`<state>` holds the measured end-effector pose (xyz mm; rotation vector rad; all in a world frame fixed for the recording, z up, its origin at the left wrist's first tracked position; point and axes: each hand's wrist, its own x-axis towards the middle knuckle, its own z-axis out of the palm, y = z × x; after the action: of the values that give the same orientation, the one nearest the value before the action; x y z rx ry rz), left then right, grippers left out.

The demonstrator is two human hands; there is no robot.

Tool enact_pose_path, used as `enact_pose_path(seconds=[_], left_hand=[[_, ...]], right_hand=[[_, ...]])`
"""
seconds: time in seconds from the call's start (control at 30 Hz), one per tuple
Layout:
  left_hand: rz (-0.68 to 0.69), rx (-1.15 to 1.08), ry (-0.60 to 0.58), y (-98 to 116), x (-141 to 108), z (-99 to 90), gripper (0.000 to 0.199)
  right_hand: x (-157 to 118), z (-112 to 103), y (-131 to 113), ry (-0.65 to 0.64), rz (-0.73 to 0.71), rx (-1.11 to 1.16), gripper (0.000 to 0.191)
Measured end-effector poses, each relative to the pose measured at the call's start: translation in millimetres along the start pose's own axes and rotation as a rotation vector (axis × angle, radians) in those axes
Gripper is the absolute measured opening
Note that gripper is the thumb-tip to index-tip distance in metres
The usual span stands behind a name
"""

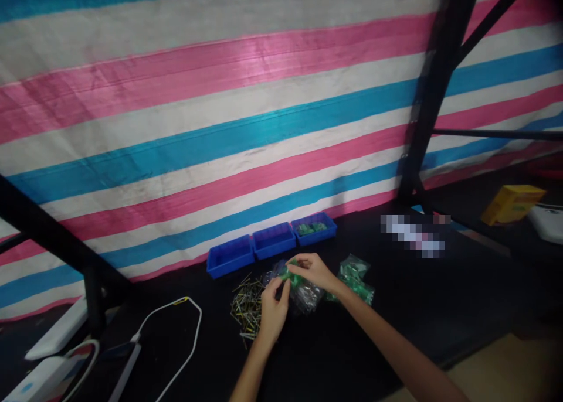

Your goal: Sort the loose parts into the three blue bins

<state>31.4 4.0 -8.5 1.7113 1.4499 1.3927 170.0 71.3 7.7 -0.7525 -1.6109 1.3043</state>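
Observation:
Both hands meet above the black table [334, 349]. My left hand [274, 308] pinches the near-left side of a small green packet [294, 273]. The fingers of my right hand [313, 271] close on the packet's upper side. Under and beside my hands lie clear plastic bags [307, 297]. A loose pile of thin metallic and yellow sticks [247, 307] is just left of my left hand. More clear bags with green contents [355, 279] rest to the right of my right hand.
Blue trays stand in a row behind the hands: two bare ones [231, 255] [273, 240] and one with green packets [314, 228]. A white cable [200, 326] and white devices lie left; a yellow box [512, 204] is right. Black frame posts rise on both sides.

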Motion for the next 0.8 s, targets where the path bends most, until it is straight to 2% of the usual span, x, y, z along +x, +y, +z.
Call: enact_pose_path(seconds=[0.07,0.17,0.27,0.43,0.5,0.6,0.67,0.8], left_hand=[[-0.019,-0.009,0.027,-2.1,0.6,0.0,0.026],[-0.059,-0.005,0.079,-5.5,2.2,0.0,0.027],[-0.094,-0.015,0.138,-6.1,4.1,-1.3,0.029],[-0.166,-0.097,0.195,-5.4,8.0,-6.5,0.034],[-0.179,-0.143,0.217,-5.2,9.8,-8.6,0.035],[-0.147,-0.135,0.18,-3.5,12.2,-11.8,0.031],[-0.075,-0.084,0.137,-2.2,13.0,-14.1,0.025],[0.079,-0.03,0.136,-3.5,13.1,-17.6,0.016]], right_hand=[[-0.9,2.5,-0.6,-0.006,-0.03,-0.034,0.028],[-0.4,2.9,-0.6,0.058,-0.066,-0.125,0.027],[0.1,0.6,1.9,0.069,-0.014,-0.12,0.029],[-4.3,-0.9,4.9,-0.138,0.063,-0.029,0.031],[-5.9,0.4,3.2,-0.156,0.04,-0.043,0.028],[-6.4,1.7,-0.8,-0.052,-0.05,-0.11,0.021],[-5.6,0.8,-2.9,0.001,-0.114,-0.167,0.016],[-4.2,-2.1,-4.5,-0.02,-0.192,-0.242,0.015]])
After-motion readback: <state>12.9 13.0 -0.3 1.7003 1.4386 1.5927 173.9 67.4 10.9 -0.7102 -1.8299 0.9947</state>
